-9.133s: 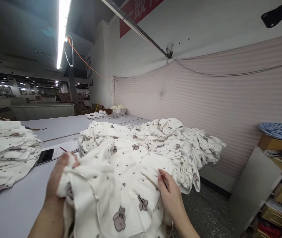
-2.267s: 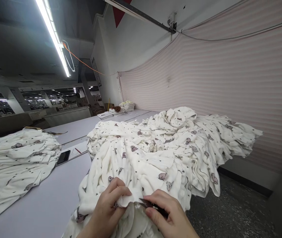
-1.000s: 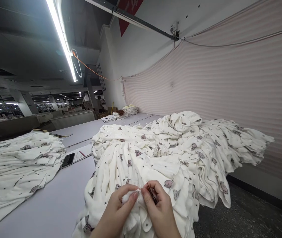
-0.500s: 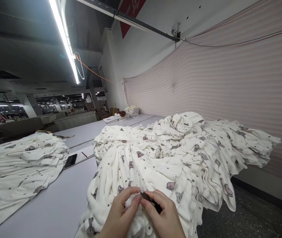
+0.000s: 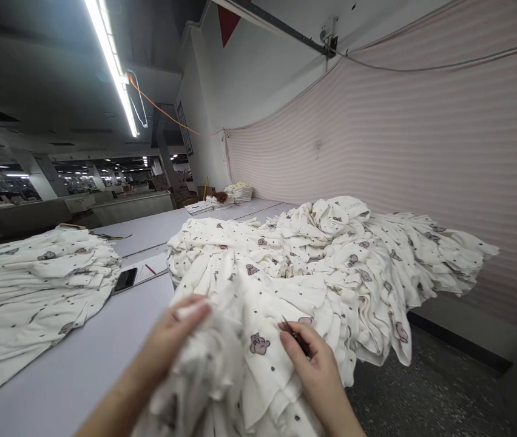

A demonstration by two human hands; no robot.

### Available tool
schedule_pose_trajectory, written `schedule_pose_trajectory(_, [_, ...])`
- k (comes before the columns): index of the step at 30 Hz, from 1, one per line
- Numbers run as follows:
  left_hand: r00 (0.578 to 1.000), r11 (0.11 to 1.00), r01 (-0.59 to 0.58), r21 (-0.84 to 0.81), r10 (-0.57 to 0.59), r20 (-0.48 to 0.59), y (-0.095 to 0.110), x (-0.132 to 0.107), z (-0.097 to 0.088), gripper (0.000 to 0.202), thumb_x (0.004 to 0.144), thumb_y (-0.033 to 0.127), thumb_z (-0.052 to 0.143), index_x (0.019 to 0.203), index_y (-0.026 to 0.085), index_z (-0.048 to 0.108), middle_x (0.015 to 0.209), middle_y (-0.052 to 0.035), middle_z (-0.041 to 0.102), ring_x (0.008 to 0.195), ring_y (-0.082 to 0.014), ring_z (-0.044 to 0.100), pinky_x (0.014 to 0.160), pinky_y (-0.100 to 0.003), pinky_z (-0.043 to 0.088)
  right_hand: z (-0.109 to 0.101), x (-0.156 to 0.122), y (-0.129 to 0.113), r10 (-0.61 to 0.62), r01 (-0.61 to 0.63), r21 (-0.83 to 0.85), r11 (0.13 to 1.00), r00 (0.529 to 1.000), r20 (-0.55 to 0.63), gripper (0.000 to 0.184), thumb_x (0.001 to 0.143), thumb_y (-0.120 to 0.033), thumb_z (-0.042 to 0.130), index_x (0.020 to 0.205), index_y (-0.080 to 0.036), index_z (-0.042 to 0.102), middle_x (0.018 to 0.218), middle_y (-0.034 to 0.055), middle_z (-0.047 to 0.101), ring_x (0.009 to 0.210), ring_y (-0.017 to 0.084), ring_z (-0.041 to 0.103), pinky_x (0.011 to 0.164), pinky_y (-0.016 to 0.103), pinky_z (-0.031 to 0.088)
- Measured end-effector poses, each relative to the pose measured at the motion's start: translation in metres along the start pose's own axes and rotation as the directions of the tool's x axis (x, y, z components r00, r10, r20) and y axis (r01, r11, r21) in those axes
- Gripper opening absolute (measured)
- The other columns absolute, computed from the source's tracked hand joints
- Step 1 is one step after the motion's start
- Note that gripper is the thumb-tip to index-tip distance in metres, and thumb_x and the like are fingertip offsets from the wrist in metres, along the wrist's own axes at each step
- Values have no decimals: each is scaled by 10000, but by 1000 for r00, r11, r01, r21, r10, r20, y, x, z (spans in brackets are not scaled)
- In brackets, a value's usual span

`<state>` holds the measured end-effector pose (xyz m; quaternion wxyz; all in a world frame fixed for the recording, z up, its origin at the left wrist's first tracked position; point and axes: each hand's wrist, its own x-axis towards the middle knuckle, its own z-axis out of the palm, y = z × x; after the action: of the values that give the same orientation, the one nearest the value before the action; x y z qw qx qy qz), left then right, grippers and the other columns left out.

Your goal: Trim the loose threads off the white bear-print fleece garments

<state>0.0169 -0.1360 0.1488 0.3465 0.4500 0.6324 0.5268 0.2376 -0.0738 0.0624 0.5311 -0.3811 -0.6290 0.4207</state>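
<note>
My left hand (image 5: 170, 337), smeared by motion, pinches the edge of a white garment (image 5: 208, 370) and holds it up at the left front of the pile. The cloth hanging from it is blurred. My right hand (image 5: 315, 364) is closed around small dark thread snips (image 5: 295, 337), their thin points facing up and left. Beneath both hands spreads a heap of white garments (image 5: 286, 303) printed with dark dots and greyish-pink animals. The snips are apart from the raised cloth.
Another stack of the same printed cloth (image 5: 35, 303) lies at left on the pale table (image 5: 144, 315). Between the stacks are a phone (image 5: 125, 279) and a paper with a red pen (image 5: 150, 269). Folded pieces (image 5: 239, 192) sit farther back. A striped pinkish sheet (image 5: 399, 133) covers the wall.
My hands have come apart from where they met. The left moved left and up, pulling the garment with it; the right moved slightly right with the snips. The view shifted a little.
</note>
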Motion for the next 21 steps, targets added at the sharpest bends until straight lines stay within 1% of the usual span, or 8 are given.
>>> schedule_pose_trajectory(2, [975,992,-10,-130,-20,-223,15,1,-48,320,700,446,722,856,211,569,545,97,613,441,-115,568,432,-206,478,-11,-5,10,44,-46,-33,998,997,-71,286,809,-455,612,895,-192,684,897,60,718,855,233,654,681,255,516])
schedule_pose_trajectory(3, [929,987,-51,-153,-10,-371,21,0,-74,303,674,385,752,849,227,562,535,121,605,421,-90,548,423,-178,475,-17,-8,14,61,-66,-58,996,994,-86,282,808,-457,610,885,-193,670,892,59,717,857,232,654,682,252,517])
schedule_pose_trajectory(5, [847,992,-66,-109,-2,-531,27,1,-122,244,694,402,722,770,240,556,480,120,570,371,-86,504,366,-161,439,-27,-13,21,78,-86,-133,987,994,-72,271,829,-455,579,881,-198,645,885,59,711,844,224,652,654,241,514])
schedule_pose_trajectory(8, [771,980,10,197,118,-626,23,8,-168,225,740,441,658,802,235,592,563,98,601,452,-99,542,412,-165,451,-36,-13,26,25,-39,-312,949,998,-49,280,868,-446,512,914,-197,630,901,76,693,815,221,645,544,231,495])
schedule_pose_trajectory(10, [789,916,68,397,194,-583,12,18,-178,231,736,406,664,863,218,624,630,100,611,538,-101,570,461,-150,443,-37,-10,27,-12,-13,-412,911,998,-58,304,879,-431,482,1004,-197,632,1004,95,686,870,235,646,500,233,488])
schedule_pose_trajectory(15, [884,830,68,553,207,-419,-20,39,-146,201,752,395,648,799,201,668,682,82,633,733,-158,619,558,-158,450,-33,-8,36,-49,74,-497,865,997,64,346,906,-381,422,1145,-236,626,1177,80,655,1045,253,626,662,298,560])
schedule_pose_trajectory(18, [930,827,-15,562,218,-296,-30,35,-104,276,863,401,506,855,159,637,683,76,601,708,-153,611,612,-192,469,-33,-9,42,-50,68,-483,873,997,51,354,906,-401,442,1165,-245,627,1203,75,652,1076,259,623,765,332,575])
schedule_pose_trajectory(21, [974,835,-144,532,214,-72,-30,22,-48,304,901,404,437,816,187,633,741,58,626,734,-147,623,680,-206,490,-30,-9,43,-28,44,-396,917,999,46,351,907,-401,479,1173,-242,645,1225,75,654,1142,265,597,869,353,556])
